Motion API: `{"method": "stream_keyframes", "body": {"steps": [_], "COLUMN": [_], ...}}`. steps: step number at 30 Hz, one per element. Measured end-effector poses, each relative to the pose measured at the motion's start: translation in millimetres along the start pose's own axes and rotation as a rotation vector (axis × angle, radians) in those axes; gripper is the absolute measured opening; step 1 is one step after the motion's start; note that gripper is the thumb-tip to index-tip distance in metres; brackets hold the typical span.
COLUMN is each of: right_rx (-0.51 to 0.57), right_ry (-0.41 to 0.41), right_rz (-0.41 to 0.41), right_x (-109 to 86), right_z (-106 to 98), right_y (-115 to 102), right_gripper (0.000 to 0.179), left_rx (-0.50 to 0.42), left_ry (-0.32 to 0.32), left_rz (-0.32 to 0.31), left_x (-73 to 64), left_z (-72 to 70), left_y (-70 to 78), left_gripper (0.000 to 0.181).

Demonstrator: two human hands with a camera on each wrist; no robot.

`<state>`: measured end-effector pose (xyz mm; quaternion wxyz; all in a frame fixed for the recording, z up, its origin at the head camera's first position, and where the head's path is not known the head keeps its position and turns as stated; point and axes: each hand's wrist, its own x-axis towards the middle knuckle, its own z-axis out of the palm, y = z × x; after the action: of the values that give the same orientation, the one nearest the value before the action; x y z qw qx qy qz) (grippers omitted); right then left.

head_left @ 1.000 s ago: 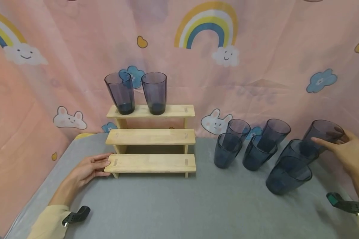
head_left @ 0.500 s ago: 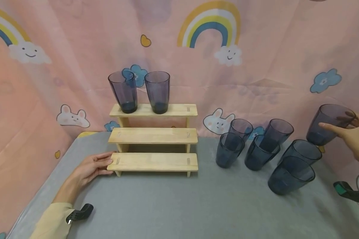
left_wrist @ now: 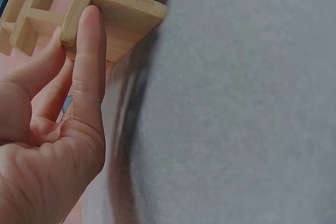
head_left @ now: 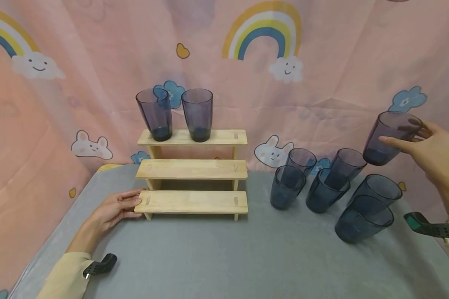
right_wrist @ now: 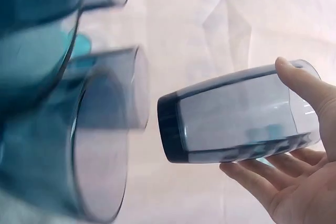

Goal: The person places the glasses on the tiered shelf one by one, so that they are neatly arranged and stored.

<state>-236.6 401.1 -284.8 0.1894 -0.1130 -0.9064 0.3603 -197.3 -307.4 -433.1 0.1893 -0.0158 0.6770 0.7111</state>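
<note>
In the right wrist view, we find the glasses [right_wrist: 31,145] at nine o'clock blurred and cut off, and the right hand [right_wrist: 310,184] cropped at four. We lose the wooden rack [left_wrist: 126,4] past eleven o'clock in the left wrist view. The head view's edge clips a rainbow [head_left: 7,30] at ten.

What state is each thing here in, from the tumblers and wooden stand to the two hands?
Three-tier wooden stand: upright, on the table.
Left top-tier tumbler: upright.
Right top-tier tumbler: upright.
Held tumbler: raised, mouth up.
Six other tumblers: upright on the table.
Left hand: pinches the stand's bottom tier.
Right hand: grips the held tumbler near its rim.
Pink patterned curtain: hanging behind, creased.
</note>
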Motion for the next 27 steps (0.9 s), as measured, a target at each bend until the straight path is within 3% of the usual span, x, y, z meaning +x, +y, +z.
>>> {"method": "stream_keyframes", "body": {"steps": [8, 18, 27], "right_rx": [0.214, 0.255, 0.263], "right_ry": [-0.071, -0.180, -0.267], "right_rz": [0.016, -0.037, -0.074], "right_x": [3.5, 2.7, -2.7], "right_z": [16.6, 34.3, 52.8], "right_y": [-35.8, -63.8, -88.6], "right_gripper": [0.080, 0.076, 0.088], "left_rx": [0.004, 0.007, 0.017], "left_ry": [0.004, -0.004, -0.005], "left_rz": [0.010, -0.009, -0.001], "left_x": [-1.1, -2.1, -0.5], "left_z": [-1.3, -3.2, 0.6], "left_y": [1.7, 2.9, 3.3], "left_gripper": [0.072, 0.072, 0.071]}}
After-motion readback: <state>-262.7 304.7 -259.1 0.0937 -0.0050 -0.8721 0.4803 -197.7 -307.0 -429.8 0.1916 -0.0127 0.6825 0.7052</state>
